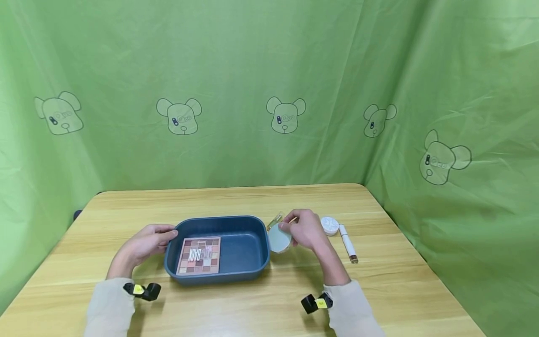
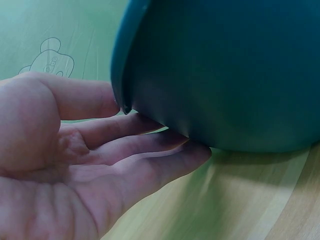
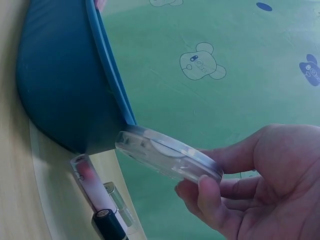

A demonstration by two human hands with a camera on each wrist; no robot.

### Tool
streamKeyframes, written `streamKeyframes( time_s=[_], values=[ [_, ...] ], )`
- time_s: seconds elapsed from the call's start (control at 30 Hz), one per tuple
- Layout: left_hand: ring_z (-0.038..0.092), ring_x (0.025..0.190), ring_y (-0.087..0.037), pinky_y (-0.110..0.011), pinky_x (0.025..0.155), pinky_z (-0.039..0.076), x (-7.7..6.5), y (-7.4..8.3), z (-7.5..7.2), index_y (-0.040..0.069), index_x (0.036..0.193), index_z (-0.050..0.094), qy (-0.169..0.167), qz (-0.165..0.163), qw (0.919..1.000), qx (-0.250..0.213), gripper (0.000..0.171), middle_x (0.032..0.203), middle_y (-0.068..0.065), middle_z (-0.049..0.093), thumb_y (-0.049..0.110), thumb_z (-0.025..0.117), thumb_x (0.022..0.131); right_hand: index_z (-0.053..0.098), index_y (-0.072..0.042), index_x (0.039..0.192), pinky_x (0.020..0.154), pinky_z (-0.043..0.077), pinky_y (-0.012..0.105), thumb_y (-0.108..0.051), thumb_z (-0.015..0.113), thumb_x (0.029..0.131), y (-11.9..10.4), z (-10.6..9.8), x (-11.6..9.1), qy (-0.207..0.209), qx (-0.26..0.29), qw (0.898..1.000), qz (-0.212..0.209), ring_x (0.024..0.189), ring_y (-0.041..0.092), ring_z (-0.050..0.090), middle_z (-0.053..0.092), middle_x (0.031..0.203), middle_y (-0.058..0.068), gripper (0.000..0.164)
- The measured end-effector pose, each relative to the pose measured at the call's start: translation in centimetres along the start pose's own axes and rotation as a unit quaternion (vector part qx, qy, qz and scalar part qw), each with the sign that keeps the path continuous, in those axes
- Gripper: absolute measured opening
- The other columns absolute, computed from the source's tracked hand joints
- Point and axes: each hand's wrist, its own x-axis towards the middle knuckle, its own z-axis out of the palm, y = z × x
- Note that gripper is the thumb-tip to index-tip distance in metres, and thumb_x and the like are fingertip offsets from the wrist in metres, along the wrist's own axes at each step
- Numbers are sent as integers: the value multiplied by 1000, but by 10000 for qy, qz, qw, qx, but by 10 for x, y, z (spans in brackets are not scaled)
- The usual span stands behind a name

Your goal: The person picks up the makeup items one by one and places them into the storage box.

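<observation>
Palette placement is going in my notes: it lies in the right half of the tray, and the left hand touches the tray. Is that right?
Not quite: the palette lies in the left half of the tray, as the head view shows. The left hand does touch the tray.

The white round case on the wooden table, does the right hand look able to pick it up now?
Probably not yet: the right hand is near, but its fingers pinch a round, clear-sided plastic compact. Otherwise the way looks free: nothing lies on the white round case.
</observation>
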Motion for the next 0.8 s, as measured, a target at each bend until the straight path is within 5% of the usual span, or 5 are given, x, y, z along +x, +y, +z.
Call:
streamKeyframes(
  time_s=[0.6,0.8],
  values=[
    [46,137,-50,-49,110,50,-1,2,1,-22,145,32,-1,-27,10000,69,57,148,-41,40,16,49,106,72,-4,99,46,49,28,-18,75,90,-2,-3,-1,181,191,9996,-62,54,34,66,69,73,9,17],
    [47,136,-50,-49,109,51,-1,3,0,-23,145,32,-19,-6,9999,104,57,147,-41,41,16,48,107,71,-3,98,45,52,29,-17,75,91,-3,-4,-2,231,272,9994,-48,48,22,61,69,75,10,16]
  ],
)
